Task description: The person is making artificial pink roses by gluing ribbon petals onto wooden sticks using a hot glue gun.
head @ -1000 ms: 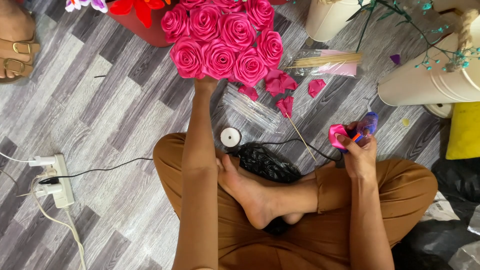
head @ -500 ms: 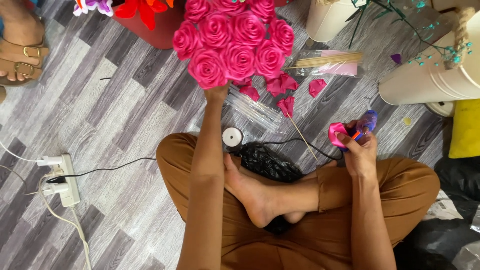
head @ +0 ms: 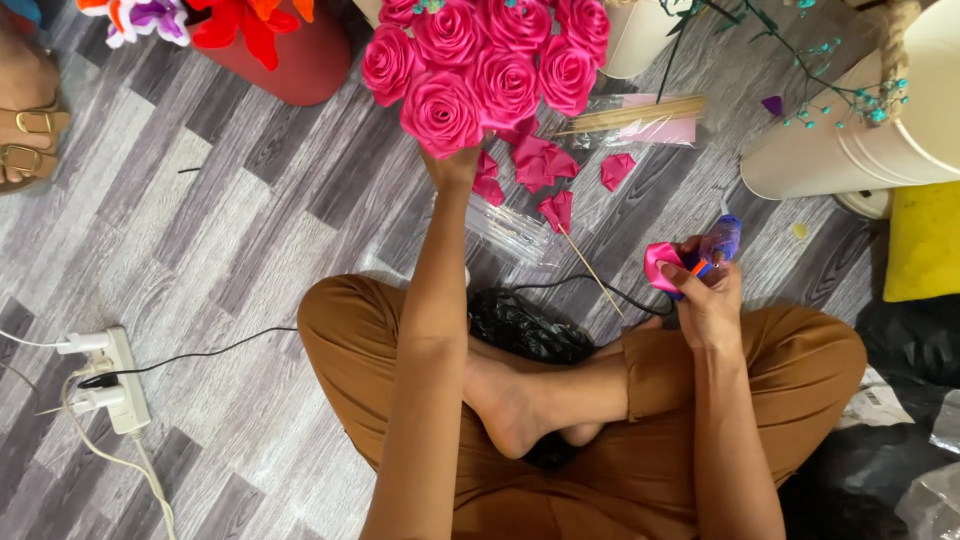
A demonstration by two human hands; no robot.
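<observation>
Grey wooden floor [head: 220, 230] carries everything, and the person sits on it with crossed legs. Left hand [head: 452, 165] is stretched far forward on a straight arm, its grip closed under the bouquet of pink ribbon roses [head: 490, 65]. Right hand [head: 705, 295] stays near the right knee with bent elbow, grasping a glue gun [head: 720, 240] and a pink ribbon piece [head: 660, 265]

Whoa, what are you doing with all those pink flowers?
A person sits cross-legged on the grey wood floor. Their left hand holds up a bunch of pink ribbon roses from below. Their right hand holds a glue gun together with a pink ribbon piece. Loose pink petals and thin wooden sticks lie on the floor nearby.
</observation>
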